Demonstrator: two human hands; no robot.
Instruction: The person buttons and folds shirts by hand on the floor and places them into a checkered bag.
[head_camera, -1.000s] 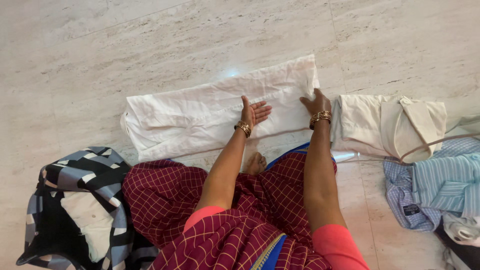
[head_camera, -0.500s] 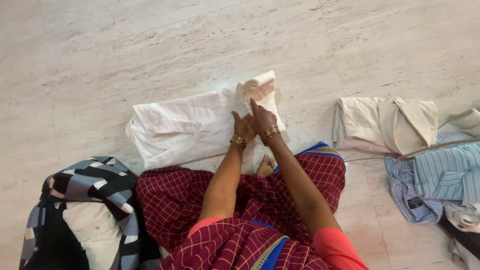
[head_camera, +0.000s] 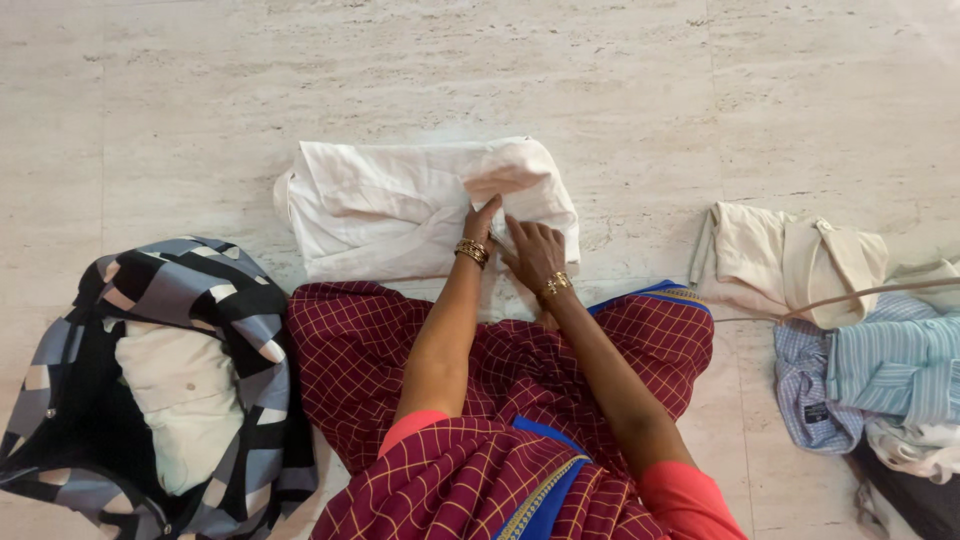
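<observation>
Head view: a folded white cotton shirt (head_camera: 400, 205) lies flat on the pale marble floor (head_camera: 200, 90), directly ahead of the seated person's knees. The left hand (head_camera: 483, 222) rests on the shirt's right half, fingers pinching a raised fold of fabric. The right hand (head_camera: 533, 252) presses beside it, fingers extended flat, gripping nothing. A folded cream shirt (head_camera: 790, 262) lies well apart to the right; a blue-black patterned bag (head_camera: 190, 300) sits left.
</observation>
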